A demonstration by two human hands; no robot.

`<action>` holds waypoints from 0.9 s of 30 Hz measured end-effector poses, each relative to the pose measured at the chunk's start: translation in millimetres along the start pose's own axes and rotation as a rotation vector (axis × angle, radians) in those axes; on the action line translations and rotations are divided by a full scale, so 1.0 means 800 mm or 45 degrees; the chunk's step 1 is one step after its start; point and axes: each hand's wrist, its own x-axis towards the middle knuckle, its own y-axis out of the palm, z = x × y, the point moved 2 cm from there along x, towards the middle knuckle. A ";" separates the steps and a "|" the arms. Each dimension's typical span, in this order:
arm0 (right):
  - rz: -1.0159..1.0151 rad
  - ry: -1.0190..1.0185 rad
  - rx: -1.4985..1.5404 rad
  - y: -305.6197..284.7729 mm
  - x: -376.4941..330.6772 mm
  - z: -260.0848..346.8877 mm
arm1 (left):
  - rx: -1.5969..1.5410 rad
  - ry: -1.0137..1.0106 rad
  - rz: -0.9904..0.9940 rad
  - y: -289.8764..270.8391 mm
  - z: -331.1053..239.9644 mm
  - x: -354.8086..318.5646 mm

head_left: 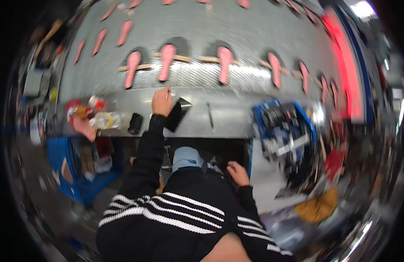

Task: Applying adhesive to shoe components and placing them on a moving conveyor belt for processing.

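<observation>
My left hand (pixel 161 101) is at the near edge of the grey mesh surface (pixel 202 32), fingers curled in; anything inside them is hidden. Just right of it on the metal ledge (pixel 237 124) lies a dark flat rectangular object (pixel 178 114) with a shiny corner. My right hand (pixel 238 172) hangs lower, in front of the ledge, fingers loosely apart and holding nothing visible. Beyond the left hand, pink insole-shaped pieces (pixel 168 59) lie in a row, several over dark oval shapes with light strips (pixel 183 57) crossing under them.
A thin dark tool (pixel 210 115) lies on the ledge. To the left are a clear plastic bottle (pixel 108 120), a small black object (pixel 135 123) and, below, a blue crate (pixel 64 170). A blue bin (pixel 313 120) of dark items stands right, above a mustard cloth (pixel 317 206).
</observation>
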 end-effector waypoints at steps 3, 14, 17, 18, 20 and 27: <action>-0.208 -0.035 0.093 -0.036 -0.047 -0.046 | -0.304 0.101 0.181 0.042 -0.102 -0.101; -1.585 0.469 0.403 -0.227 -0.199 -0.321 | -0.472 -0.289 0.566 0.038 -0.164 -0.273; -1.696 0.634 -0.094 -0.259 -0.195 -0.356 | -0.479 -0.340 0.458 0.023 -0.200 -0.302; -1.696 0.630 -0.087 -0.262 -0.188 -0.354 | -0.327 -0.316 0.441 0.014 -0.220 -0.316; -1.449 1.222 -0.237 -0.268 -0.169 -0.334 | -0.164 -0.261 0.392 0.009 -0.211 -0.331; -1.199 1.144 -0.159 -0.256 -0.166 -0.366 | -0.525 -0.325 0.451 0.011 -0.198 -0.341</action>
